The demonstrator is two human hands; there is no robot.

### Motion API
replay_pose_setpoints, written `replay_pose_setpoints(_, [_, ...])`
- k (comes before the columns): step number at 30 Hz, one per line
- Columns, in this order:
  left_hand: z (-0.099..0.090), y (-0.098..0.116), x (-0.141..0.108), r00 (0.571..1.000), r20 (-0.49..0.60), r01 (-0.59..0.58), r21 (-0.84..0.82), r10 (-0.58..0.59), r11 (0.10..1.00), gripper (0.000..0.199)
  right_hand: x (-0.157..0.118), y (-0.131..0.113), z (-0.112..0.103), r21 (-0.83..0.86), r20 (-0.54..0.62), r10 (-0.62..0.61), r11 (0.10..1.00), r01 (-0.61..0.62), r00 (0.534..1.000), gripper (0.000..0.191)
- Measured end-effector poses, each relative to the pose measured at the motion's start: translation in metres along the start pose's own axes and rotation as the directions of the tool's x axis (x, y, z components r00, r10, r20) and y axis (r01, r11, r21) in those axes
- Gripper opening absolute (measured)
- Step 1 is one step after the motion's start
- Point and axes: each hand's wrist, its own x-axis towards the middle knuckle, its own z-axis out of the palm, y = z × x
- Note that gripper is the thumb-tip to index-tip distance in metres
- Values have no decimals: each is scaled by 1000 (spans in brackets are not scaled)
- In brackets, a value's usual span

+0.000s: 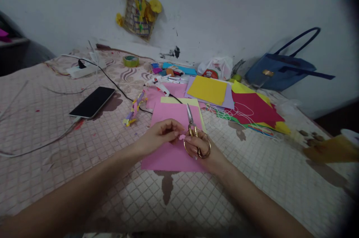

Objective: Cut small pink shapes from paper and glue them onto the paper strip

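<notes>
Gold-handled scissors (pixel 191 122) are in my right hand (pixel 203 150), with the blades pointing up and away from me. A small pink paper piece (pixel 182 137) shows between my two hands, at the tips of my right fingers. Close beside it, my left hand (pixel 164 135) has its thumb and fingers pinched together; whether they also grip the paper piece is hard to see. Both hands are above a pink paper sheet (pixel 168 159), which lies over a pale yellow sheet (pixel 179 100).
A hot glue gun (pixel 158 85) lies behind the sheets. Left are a twisted paper craft (pixel 134 109), a phone (pixel 93 102) on a cable and a power strip (pixel 85 69). Right are yellow paper (pixel 207 90), red paper (pixel 252 109), white string (pixel 244 109) and a blue handbag (pixel 280 71).
</notes>
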Motion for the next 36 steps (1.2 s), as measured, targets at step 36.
replay_pose_setpoints(36, [7, -7, 0, 989, -64, 134, 24, -132, 991, 19, -4, -6, 5, -438, -179, -161, 896, 68, 971, 20])
